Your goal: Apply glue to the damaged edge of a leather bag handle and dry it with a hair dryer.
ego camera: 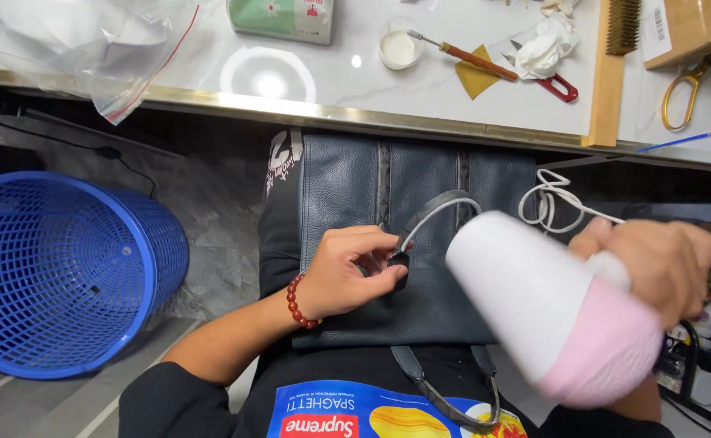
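Worktop: a glossy white marble-look table (453, 89) with a brass-coloured edge, above a grey stone floor; a blue plastic mesh basket (55, 276) lies tipped to the left.
Bag: a dark blue pebbled-leather handbag (420, 243) lies flat across the person's lap, its strap (436, 207) arching up with a pale painted edge.
Left hand: the left hand (343, 272), with a red bead bracelet at the wrist, has thumb and fingers pinched on the strap's lower end near its dark tab.
Right hand: the right hand (655, 259) is wrapped round the handle of a white and pink hair dryer (550, 308), blurred, nozzle towards the strap; its white cord (550, 199) loops behind.
Risk: held too close, hot air could scorch the leather, blister the edge coating or burn the pinching fingers.
Risk, cord: the loose loops could snag on the table edge.
Clutter: glue cup (398, 47), wooden-handled brush (469, 58), wire brush (623, 24), gold scissors (684, 93).
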